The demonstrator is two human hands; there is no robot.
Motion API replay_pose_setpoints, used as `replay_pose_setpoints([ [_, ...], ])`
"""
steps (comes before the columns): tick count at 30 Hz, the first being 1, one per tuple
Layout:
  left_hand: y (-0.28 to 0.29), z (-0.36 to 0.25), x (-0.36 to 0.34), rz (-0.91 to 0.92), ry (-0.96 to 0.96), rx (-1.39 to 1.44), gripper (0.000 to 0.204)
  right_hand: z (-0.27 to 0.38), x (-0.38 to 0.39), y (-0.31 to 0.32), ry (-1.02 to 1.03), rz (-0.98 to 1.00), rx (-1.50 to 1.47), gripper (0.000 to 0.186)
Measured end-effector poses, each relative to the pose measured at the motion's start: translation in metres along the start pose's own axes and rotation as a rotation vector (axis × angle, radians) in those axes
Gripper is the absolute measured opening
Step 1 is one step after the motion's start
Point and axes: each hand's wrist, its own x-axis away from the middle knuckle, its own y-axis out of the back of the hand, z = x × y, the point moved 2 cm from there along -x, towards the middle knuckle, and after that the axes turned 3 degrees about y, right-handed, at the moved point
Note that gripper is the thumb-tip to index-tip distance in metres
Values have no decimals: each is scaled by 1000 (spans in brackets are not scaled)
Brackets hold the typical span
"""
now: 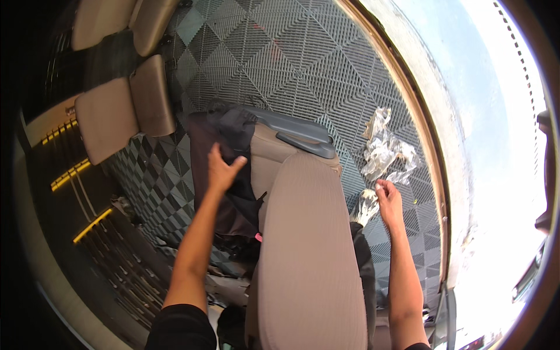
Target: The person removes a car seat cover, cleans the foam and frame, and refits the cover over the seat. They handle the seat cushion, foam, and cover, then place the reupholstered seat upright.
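Note:
A car seat [315, 245] in brown-grey fabric lies before me, its long backrest toward me and its cushion [273, 153] farther off. A dark cover [201, 169] is drawn over the left part of the cushion, with a loose black flap [236, 125] at its far end. My left hand [223, 172] is over this cover, thumb and fingers apart, gripping nothing visible. To the right of the seat, my right hand [391, 204] is raised with its fingers curled together; whatever is between the fingertips, if anything, is too small to make out.
Grey plastic trim [303, 131] with a lever runs along the cushion's far right side. Crumpled clear plastic [385, 154] lies on the grey tiled floor [280, 64], near a light shoe [366, 207]. Other brown seats [108, 119] stand at left, beside a dark rack with yellow bars [93, 226].

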Motion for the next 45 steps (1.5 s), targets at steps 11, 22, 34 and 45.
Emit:
replay_pose_setpoints([
  [11,64,105,1,-251,75,-268,29,204,56,91,207,-152,125,33],
  [22,-25,170,178,-637,377,135,88,387,110,-142,600,797,1353,42],
  [34,-144,294,274,-66,442,794,42,334,106,-274,438,954,2091,57],
  [45,-143,321,283,-70,582,620,29,61,109,-421,-10,1127,1208,73],
])
